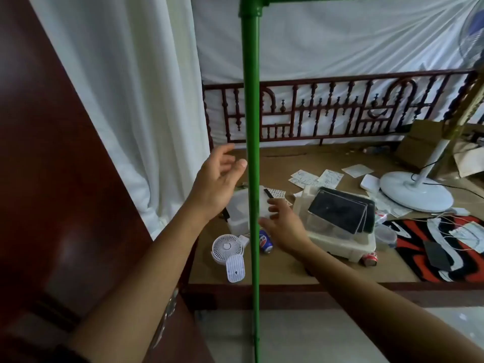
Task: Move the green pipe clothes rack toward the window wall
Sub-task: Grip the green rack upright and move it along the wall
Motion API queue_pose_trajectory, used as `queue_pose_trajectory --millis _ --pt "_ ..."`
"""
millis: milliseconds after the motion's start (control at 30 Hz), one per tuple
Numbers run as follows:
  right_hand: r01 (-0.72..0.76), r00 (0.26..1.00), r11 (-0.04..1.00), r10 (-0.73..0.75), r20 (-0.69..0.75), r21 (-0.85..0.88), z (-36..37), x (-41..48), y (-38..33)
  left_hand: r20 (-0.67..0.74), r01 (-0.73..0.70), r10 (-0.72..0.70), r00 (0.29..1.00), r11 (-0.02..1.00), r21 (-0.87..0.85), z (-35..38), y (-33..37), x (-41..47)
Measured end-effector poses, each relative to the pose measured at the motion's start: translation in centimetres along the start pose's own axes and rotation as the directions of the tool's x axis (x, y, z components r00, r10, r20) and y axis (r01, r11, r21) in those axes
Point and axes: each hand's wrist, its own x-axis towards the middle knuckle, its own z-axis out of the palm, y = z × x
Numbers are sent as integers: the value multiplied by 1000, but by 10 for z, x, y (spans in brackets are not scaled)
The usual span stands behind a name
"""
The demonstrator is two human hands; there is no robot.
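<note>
The green pipe clothes rack [251, 106] shows as one upright post running from the top of the view down to the floor, with an elbow joint and a top bar at the upper edge. My left hand [218, 180] is just left of the post at mid height, fingers spread, a small gap between the thumb tip and the pipe. My right hand [284, 224] is lower, just right of the post, fingers apart and holding nothing. Neither hand grips the pipe.
A dark wooden wardrobe [52, 179] stands on the left, white curtains [136, 87] behind it. Beyond the post is a low wooden bed platform [340, 285] with a carved rail [340, 106], a standing fan [416, 189], a small white fan [227, 247], plastic boxes, cans and papers.
</note>
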Motion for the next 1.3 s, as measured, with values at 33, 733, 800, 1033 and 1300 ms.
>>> queue_pose_trajectory --millis 33,733,800,1033,1300 --pt "-11 1000 1000 11 -7 13 4 6 -4 32 4 -3 999 1000 -10 4 4 7" --pt "45 978 998 -36 -207 40 20 -64 15 281 -156 260 924 925 -346 29 41 -9" --pt "40 969 993 -12 -247 107 14 -80 20 347 -149 296 890 908 -393 40 49 -18" --pt "25 928 987 37 -371 162 -24 -130 47 493 -174 374 786 898 -403 89 92 -50" --pt "-13 881 991 74 -468 132 -96 -175 102 619 -197 421 663 896 -399 168 146 -81"
